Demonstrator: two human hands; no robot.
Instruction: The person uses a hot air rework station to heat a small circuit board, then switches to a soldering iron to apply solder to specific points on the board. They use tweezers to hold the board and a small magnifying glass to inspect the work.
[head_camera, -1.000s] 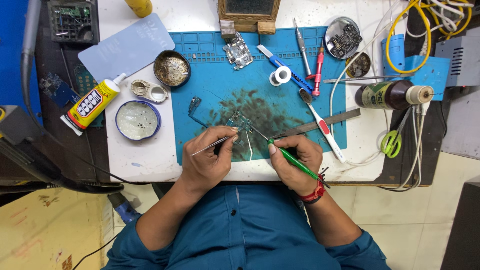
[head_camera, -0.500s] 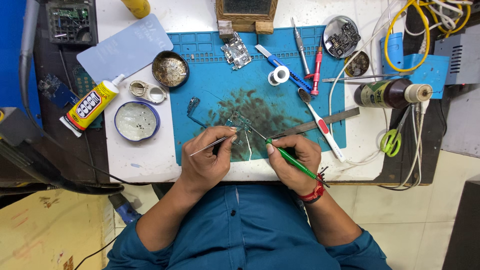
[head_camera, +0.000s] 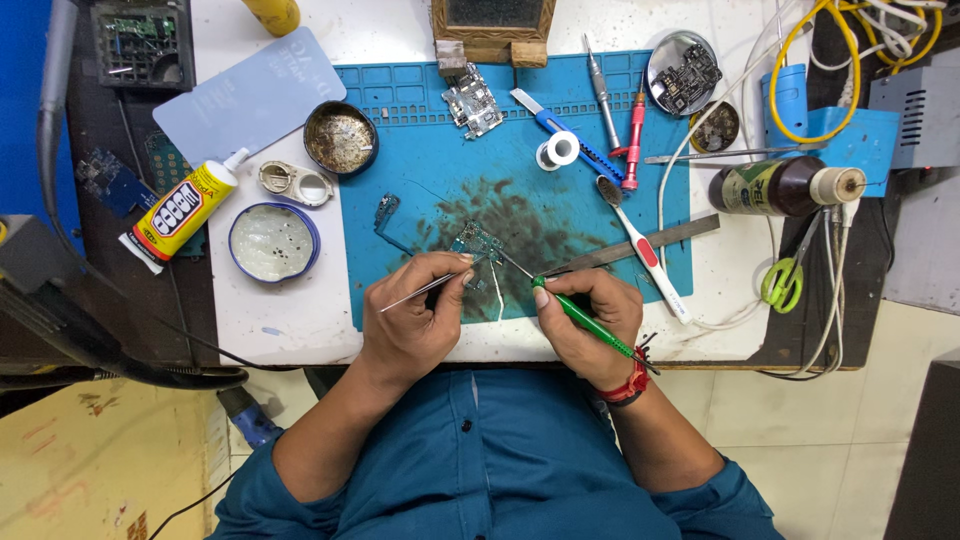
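My left hand (head_camera: 418, 315) pinches thin metal tweezers (head_camera: 420, 289) whose tips reach toward a small green circuit board (head_camera: 474, 241) on the blue work mat (head_camera: 420, 130). In my right hand (head_camera: 588, 320) I grip a green-handled soldering iron (head_camera: 585, 318); its metal tip points up-left at the board's right edge. Both hands rest at the mat's near edge, close together. The mat around the board is stained dark.
Left of the mat: a yellow glue tube (head_camera: 182, 212), a round blue tin (head_camera: 273, 243), a dark bowl (head_camera: 340, 139). On the mat: another board (head_camera: 472, 102), solder reel (head_camera: 556, 150), screwdrivers (head_camera: 634, 140), toothbrush (head_camera: 640, 245). Right: a dark bottle (head_camera: 775, 187), green scissors (head_camera: 783, 282), cables (head_camera: 830, 40).
Both hands have stayed at the small board; the tweezers and iron tip shifted only slightly.
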